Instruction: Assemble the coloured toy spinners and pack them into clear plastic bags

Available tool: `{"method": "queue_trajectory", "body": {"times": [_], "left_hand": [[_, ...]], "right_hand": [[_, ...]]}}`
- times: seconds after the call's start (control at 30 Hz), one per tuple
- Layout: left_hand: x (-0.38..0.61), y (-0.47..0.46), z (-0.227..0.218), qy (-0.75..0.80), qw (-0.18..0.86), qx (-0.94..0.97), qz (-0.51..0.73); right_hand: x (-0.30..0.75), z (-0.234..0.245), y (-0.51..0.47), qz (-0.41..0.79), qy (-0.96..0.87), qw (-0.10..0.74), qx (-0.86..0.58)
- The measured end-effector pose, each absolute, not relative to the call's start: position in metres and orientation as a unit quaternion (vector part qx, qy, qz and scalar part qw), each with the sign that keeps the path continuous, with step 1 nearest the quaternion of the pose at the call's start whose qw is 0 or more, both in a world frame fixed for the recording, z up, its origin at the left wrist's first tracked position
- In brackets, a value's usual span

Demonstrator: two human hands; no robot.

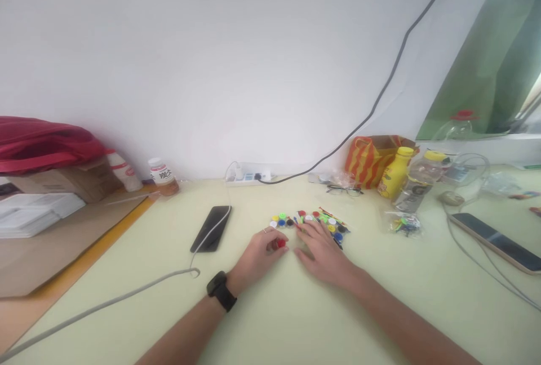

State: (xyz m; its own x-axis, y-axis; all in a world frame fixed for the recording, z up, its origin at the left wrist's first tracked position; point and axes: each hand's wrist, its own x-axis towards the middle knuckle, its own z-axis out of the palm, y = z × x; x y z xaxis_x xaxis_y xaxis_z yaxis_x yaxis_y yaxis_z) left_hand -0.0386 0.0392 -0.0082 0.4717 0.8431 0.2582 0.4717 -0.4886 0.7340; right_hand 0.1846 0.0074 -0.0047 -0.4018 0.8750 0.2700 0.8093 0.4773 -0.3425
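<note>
In the head view, the person's left hand (257, 255) has a small red disc (281, 243) pinched between thumb and forefinger, just above the pale table (262, 325) and to the near side of a cluster of coloured discs (282, 222). The right hand (323, 252) lies palm down on the right part of that cluster, its thumb well apart from the fingers; I can't tell whether the fingertips press on any one piece. White, yellow, blue, green and black discs show around those fingers, with thin coloured sticks (336, 217) beyond and beside them.

Over to the right, a clear plastic bag (389, 219) holds a jumble of small bits, green, blue and red among them. Behind it stand a yellow bottle (396, 172), its contents hidden, and a see-through bottle (416, 182) with a yellow cap and a grey label. The red-and-yellow striped bag (367, 162) next to them gapes at the top, but I can't see inside. Over on the left, a white-capped bottle (163, 176) has amber liquid in its lower part, and a cardboard box (91, 179) carries a folded red fabric bag (46, 142) on top.
</note>
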Motion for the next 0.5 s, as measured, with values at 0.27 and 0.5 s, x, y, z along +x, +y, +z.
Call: {"method": "queue_trajectory", "body": {"times": [0.27, 0.5], "left_hand": [[-0.038, 0.037, -0.005, 0.403, 0.315, 0.791, 0.335], [-0.039, 0.041, -0.007, 0.410, 0.378, 0.746, 0.364]], "right_hand": [[0.185, -0.011, 0.013, 0.069, -0.823, 0.271, -0.495], [0.187, -0.016, 0.026, 0.135, -0.762, 0.427, -0.467]]}}
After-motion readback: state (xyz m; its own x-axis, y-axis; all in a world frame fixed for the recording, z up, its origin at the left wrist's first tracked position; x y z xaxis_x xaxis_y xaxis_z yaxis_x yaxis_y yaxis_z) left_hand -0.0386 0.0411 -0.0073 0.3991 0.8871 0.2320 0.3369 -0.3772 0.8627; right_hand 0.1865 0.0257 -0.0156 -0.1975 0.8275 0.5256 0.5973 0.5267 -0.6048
